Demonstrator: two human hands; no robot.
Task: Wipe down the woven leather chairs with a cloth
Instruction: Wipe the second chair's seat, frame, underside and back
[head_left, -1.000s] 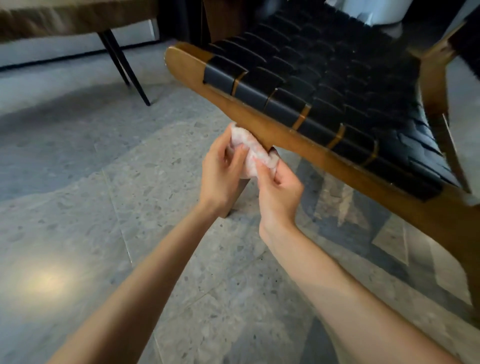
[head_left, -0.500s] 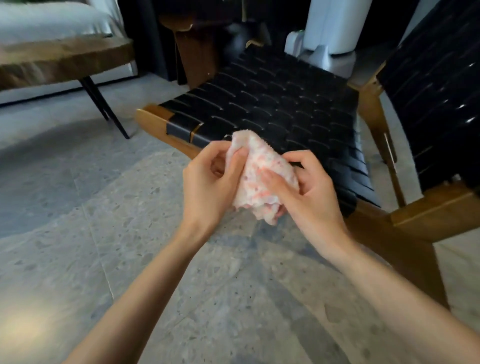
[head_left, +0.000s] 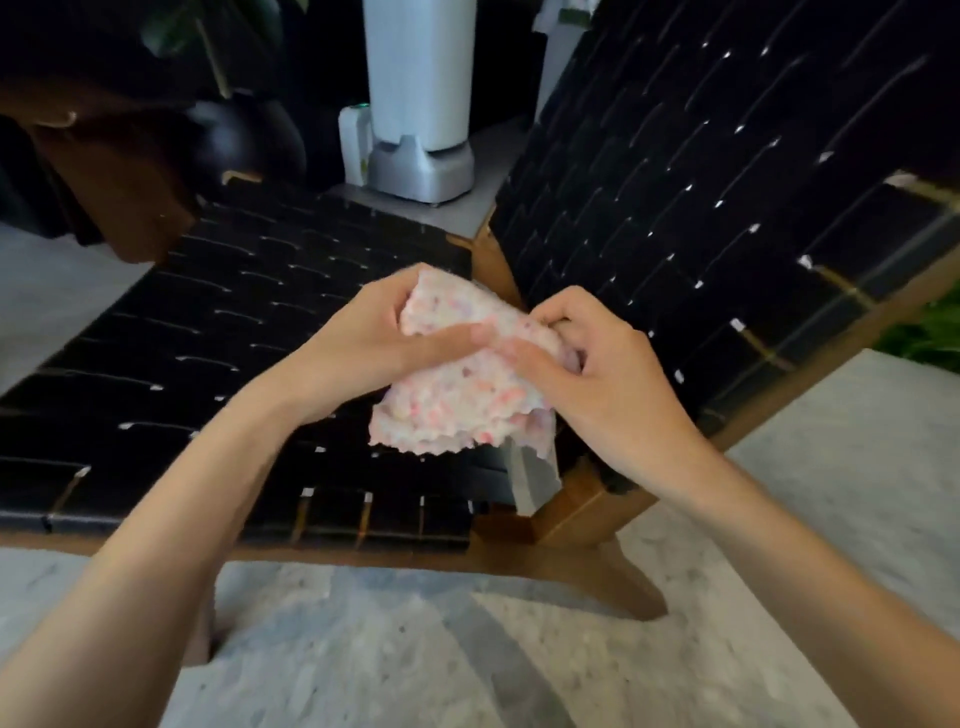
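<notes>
Obs.: you hold the fluffy white cloth with pink speckles (head_left: 462, 395) in the air with both hands, above the black woven leather seat (head_left: 208, 338) of the wooden-framed chair and not touching it. Left hand (head_left: 363, 343): fingers and thumb curled round the cloth's upper left edge, forefinger laid across its face. Right hand (head_left: 597, 374): fingertips pinching the upper right edge, the other fingers tucked under. The cloth is bunched and partly folded, and its lower hem hangs loose just over the seat's near corner, close to the brown wooden frame joint (head_left: 587, 525). The slanted black woven panel (head_left: 701, 208) on the right, likely the backrest, is untouched by either hand. Judgement: you are readying the cloth, and no wiping stroke is under way. Risks: (1) if you press down with the cloth wadded like this, it will likely ride the strap tops and skip the gaps in the weave. (2) The loose hem could snag on a strap edge or the frame corner and be pulled from your pinch. (3) If one hand releases before the other has a full grip, the cloth may drop to the grey speckled stone floor (head_left: 519, 649), pick up grit, and scratch the leather.
</notes>
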